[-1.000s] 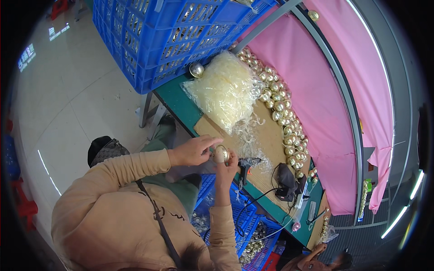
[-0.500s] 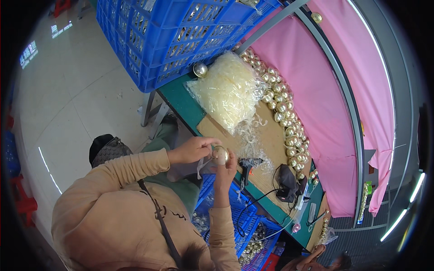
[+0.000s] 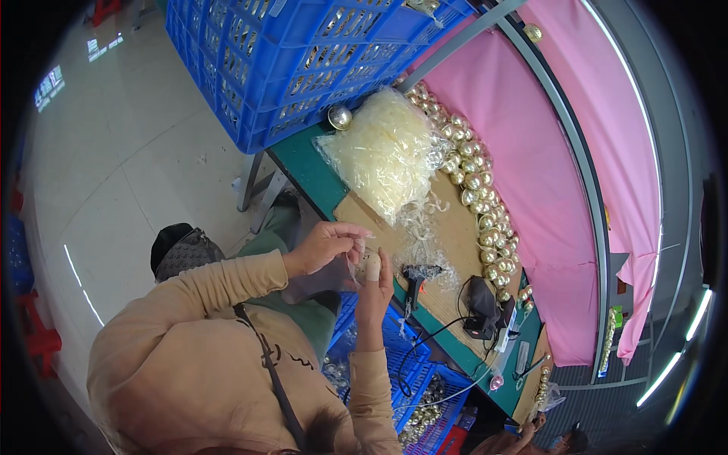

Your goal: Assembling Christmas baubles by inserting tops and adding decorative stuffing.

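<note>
My right hand (image 3: 373, 294) is closed around a shiny gold ball (image 3: 362, 267), mostly hidden by the fingers. The thumb wears a pale wrap. Just left of it, my left hand (image 3: 326, 246) has its fingers bent and pinched together above the ball. A thin whitish strip hangs near these fingertips; whether they grip it is unclear. On the table beyond lies a black glue gun (image 3: 415, 282) with clear, stringy strands around it. Farther off sits a clear plastic bag (image 3: 383, 155) full of pale translucent pieces.
A row of gold balls (image 3: 485, 205) lines the table's far side against pink cloth (image 3: 531, 152). Big blue crates (image 3: 280, 76) stand at upper left, with one loose ball (image 3: 339, 117) beside them. Lower blue baskets (image 3: 436, 406) hold more balls. Cables trail from a dark device (image 3: 479, 326).
My left hand has risen slightly, its extended finger now curled into a pinch. The ball has turned or sunk in my right hand and shows less.
</note>
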### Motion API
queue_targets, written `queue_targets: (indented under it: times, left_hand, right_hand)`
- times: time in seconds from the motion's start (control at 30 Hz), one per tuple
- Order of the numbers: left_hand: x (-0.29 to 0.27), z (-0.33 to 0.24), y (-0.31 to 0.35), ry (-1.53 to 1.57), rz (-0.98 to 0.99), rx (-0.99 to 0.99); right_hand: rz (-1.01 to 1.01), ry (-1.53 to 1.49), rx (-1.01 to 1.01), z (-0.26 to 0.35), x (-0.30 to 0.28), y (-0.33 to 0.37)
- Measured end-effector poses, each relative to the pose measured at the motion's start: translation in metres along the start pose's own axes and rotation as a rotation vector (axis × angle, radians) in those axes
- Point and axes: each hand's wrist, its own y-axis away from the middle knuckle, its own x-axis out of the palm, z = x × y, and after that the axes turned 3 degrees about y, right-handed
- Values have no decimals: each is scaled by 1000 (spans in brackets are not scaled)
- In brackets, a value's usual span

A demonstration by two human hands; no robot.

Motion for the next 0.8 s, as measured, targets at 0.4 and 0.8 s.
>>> queue_targets:
  times: [0.4,0.8]
  left_hand:
    - [-1,-1,0,-5,6,20]
    - [-2,-3,0,-39,9,14]
  right_hand:
    - [175,-62,-42,-5,-8,5]
    - [198,-15,-38,-4,-8,7]
